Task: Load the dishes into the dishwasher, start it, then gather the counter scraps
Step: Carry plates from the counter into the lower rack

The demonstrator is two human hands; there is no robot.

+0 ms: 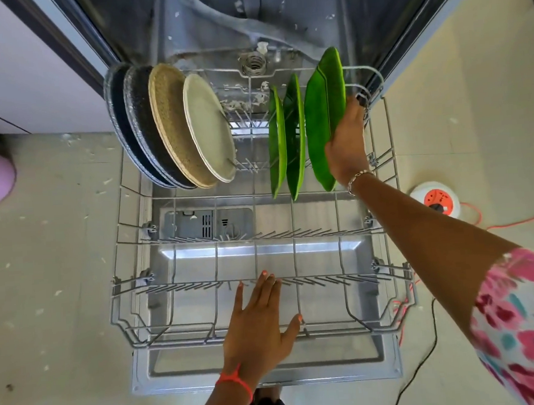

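Largest green leaf plate (323, 119) stands on edge at the right rear of the lower rack (391, 149), long axis front to back. Right hand (347, 143) grips its right rim, fingers curled; plate lies just left of it. Left hand (261, 326) well apart at rack front, flat, fingers straight, holding nothing. Count: three green plates, four round plates (175, 126) at left: two dark, one tan, one pale

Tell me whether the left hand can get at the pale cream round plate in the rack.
Probably yes. The left hand lies open over the grey wire rack's near rail, and only bare tine rows lie between it and the pale cream round plate.
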